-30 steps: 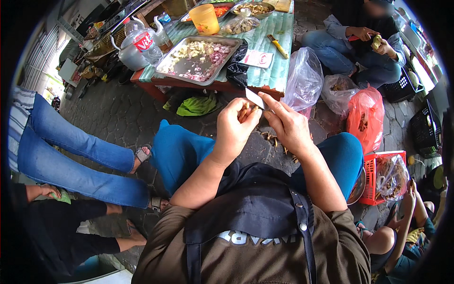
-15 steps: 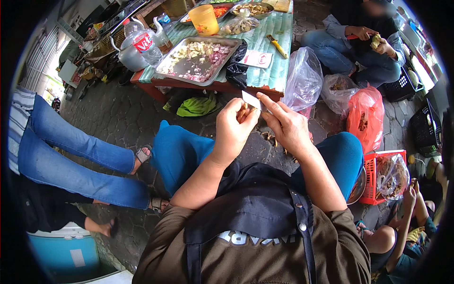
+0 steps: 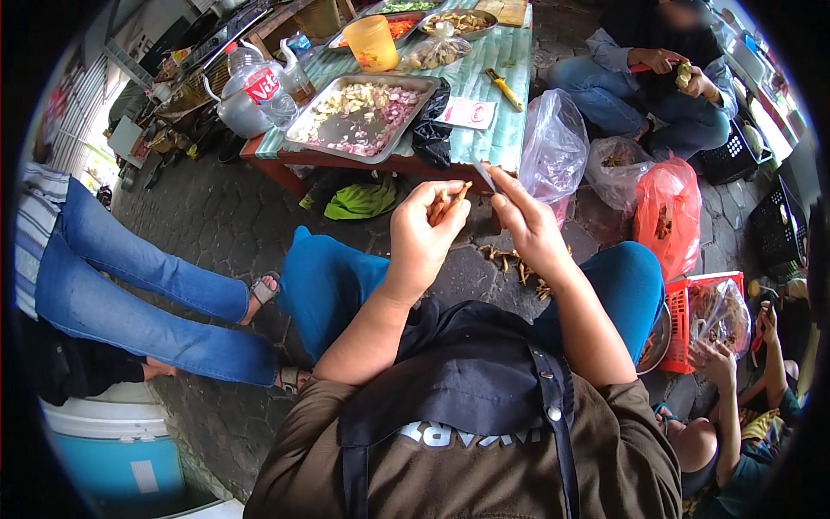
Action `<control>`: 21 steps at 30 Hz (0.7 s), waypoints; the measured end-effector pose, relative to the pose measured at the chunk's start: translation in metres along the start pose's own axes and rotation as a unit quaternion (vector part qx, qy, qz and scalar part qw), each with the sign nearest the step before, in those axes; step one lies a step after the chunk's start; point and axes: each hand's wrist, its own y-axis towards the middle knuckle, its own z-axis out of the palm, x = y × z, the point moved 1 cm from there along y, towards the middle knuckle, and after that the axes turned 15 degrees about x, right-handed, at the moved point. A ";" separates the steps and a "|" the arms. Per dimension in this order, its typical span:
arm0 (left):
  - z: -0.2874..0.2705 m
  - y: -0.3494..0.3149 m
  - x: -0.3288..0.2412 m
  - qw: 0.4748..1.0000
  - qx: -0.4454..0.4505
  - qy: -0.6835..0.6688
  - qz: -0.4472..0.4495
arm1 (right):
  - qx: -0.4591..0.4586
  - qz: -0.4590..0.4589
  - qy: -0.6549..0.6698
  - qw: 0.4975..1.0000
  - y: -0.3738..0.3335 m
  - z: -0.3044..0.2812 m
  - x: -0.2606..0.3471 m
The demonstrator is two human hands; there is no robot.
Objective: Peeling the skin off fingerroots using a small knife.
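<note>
My left hand (image 3: 424,232) is closed in a pinch around a small, slender yellow-brown root (image 3: 464,190), one pale tip of it poking out past the thumb. My right hand (image 3: 530,227) grips a small knife (image 3: 484,176), its thin blade pointing up and left, a short gap away from the root. Much of the knife's handle is hidden by the fingers. Below the right hand, more brown finger-like roots (image 3: 523,270) lie scattered on the paving between my knees.
A low table (image 3: 510,130) ahead carries a tray (image 3: 380,158) of chopped shallots and garlic, a yellow cup (image 3: 372,54) and a yellow-handled cutter (image 3: 504,89). Bags, including an orange one (image 3: 670,216), and a red crate (image 3: 679,329) stand right. Other people sit or stand on both sides.
The knife has moved off the root, its blade turning from broadside to nearly edge-on. My hands have drawn apart. At the lower right, another person's hands have separated.
</note>
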 end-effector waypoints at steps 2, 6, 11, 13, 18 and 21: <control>-0.003 0.001 0.000 1.000 0.002 -0.029 -0.010 | 0.062 0.102 0.161 0.980 -0.001 -0.005 0.002; -0.004 -0.002 -0.006 0.995 0.010 -0.085 -0.046 | 0.071 0.100 0.217 0.968 -0.002 -0.006 0.009; -0.005 -0.006 -0.004 0.978 0.043 -0.177 -0.098 | 0.054 0.079 0.057 0.994 -0.005 -0.003 0.014; -0.001 -0.003 0.001 0.959 0.083 -0.248 -0.109 | 0.040 0.107 0.065 0.991 -0.007 -0.005 0.014; 0.006 0.000 0.009 0.964 0.125 -0.200 -0.123 | 0.018 0.045 0.147 0.988 0.000 -0.011 0.002; 0.008 0.005 0.003 0.979 0.064 -0.139 -0.133 | -0.045 0.047 0.054 0.996 0.002 -0.028 0.014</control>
